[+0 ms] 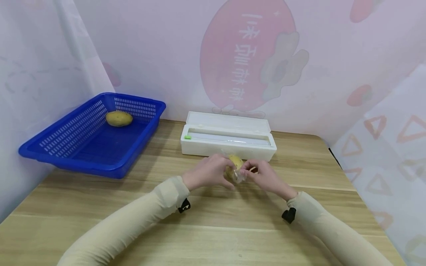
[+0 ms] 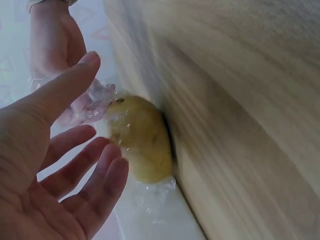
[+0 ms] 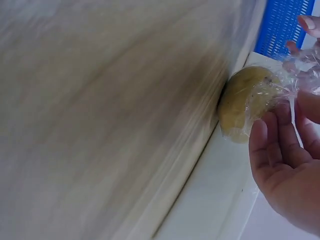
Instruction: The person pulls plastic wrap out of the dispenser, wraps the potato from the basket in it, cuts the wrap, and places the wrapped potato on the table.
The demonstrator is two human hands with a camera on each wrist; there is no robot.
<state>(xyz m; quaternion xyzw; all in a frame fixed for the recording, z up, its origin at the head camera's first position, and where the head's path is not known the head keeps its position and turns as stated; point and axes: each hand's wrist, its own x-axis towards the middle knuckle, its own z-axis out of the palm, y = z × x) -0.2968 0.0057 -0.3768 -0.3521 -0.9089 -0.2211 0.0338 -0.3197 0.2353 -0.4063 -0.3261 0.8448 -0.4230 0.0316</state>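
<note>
A yellow potato (image 1: 236, 161) wrapped in clear cling film (image 2: 102, 94) rests on the table in front of the white box (image 1: 229, 138). My left hand (image 1: 213, 171) is at its left side, thumb apart and fingers loosely bent, with fingertips right at the film in the left wrist view. On the other side, my right hand (image 1: 264, 177) pinches a gathered bunch of the film between thumb and fingers. In the right wrist view the film stretches from the potato (image 3: 242, 102) to those fingers.
A blue plastic basket (image 1: 133, 162) with another potato (image 1: 119, 118) inside stands at the left. The white box has its lid raised, a film roll inside and a green slider (image 1: 188, 137). A printed cloth (image 1: 159, 48) hangs behind the wooden table (image 1: 213, 236).
</note>
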